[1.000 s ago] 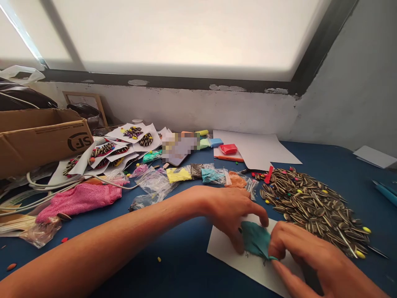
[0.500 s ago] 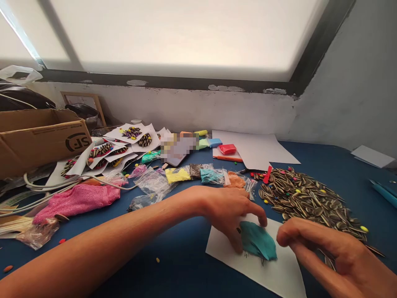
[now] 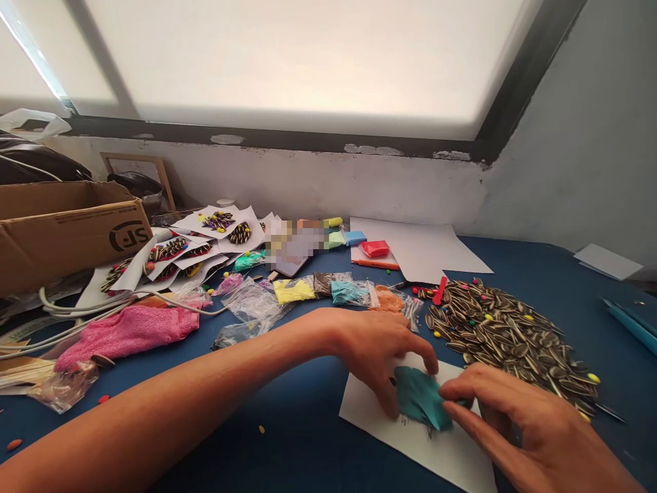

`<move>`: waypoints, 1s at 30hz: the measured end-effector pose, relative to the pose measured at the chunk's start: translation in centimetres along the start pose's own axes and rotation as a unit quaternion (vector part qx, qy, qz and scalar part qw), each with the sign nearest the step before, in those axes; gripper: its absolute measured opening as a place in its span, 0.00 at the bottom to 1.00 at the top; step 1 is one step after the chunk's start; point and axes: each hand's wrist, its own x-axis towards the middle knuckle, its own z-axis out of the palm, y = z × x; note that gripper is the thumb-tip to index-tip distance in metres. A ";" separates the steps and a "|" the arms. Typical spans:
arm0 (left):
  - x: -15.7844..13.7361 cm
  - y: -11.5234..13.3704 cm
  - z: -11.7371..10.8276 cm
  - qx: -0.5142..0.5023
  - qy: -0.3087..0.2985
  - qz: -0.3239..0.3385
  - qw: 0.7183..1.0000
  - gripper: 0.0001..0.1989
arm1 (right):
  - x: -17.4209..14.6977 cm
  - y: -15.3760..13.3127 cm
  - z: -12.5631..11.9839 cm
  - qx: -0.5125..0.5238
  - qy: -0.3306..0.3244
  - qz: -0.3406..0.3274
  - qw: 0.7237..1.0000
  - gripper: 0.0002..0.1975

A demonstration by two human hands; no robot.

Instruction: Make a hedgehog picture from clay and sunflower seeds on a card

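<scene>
A flattened piece of teal modelling clay (image 3: 418, 394) lies on a sheet of white paper (image 3: 390, 428), with short dark pencil strokes showing below its lower edge. My left hand (image 3: 377, 349) rests on the paper at the clay's left side, thumb and fingers spread around it, holding nothing. A small dark spot sits by the clay's left tip, near my left thumb. At the clay's right end, my right hand (image 3: 513, 418) pinches the edge between thumb and forefinger; the fingers partly hide that end.
A heap of striped sunflower seeds (image 3: 513, 335) lies right, dotted with coloured bits. Bagged clay, such as a yellow packet (image 3: 294, 291), lines the middle. Left are a pink cloth (image 3: 133, 332), a cardboard box (image 3: 72, 236) and seed-covered papers (image 3: 195, 239). White sheets (image 3: 426, 250) lie behind.
My right hand has moved left from beside the clay onto its right end. My left hand stays in place on the paper.
</scene>
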 end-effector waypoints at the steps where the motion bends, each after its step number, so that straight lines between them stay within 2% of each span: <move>1: 0.0 0.1 0.0 -0.001 -0.001 -0.003 1.000 0.36 | 0.1 -0.2 0.0 -0.007 -0.002 -0.004 1.000 0.11; 6: -0.1 0.2 -0.1 -0.004 -0.006 -0.011 1.000 0.36 | 0.5 -0.3 0.3 -0.075 -0.017 -0.031 0.997 0.06; 14: 0.0 0.1 0.0 0.002 0.004 -0.008 1.000 0.36 | 0.2 0.4 0.9 -0.108 -0.014 -0.048 0.993 0.08; 19: 0.0 0.3 -0.1 0.018 0.001 -0.011 1.000 0.36 | 0.3 0.0 1.0 -0.102 -0.024 -0.047 0.993 0.09; 23: 0.0 0.3 0.0 0.020 0.000 -0.006 1.000 0.36 | 0.7 -0.4 0.8 -0.054 -0.025 -0.061 0.996 0.10; 26: 0.1 0.2 0.0 0.020 0.001 -0.005 1.000 0.36 | 0.8 -0.4 0.0 0.028 -0.048 -0.028 0.998 0.12; 30: 0.0 0.1 0.0 0.010 0.002 -0.009 1.000 0.36 | 0.2 -0.2 -1.7 0.142 -0.069 0.108 0.982 0.16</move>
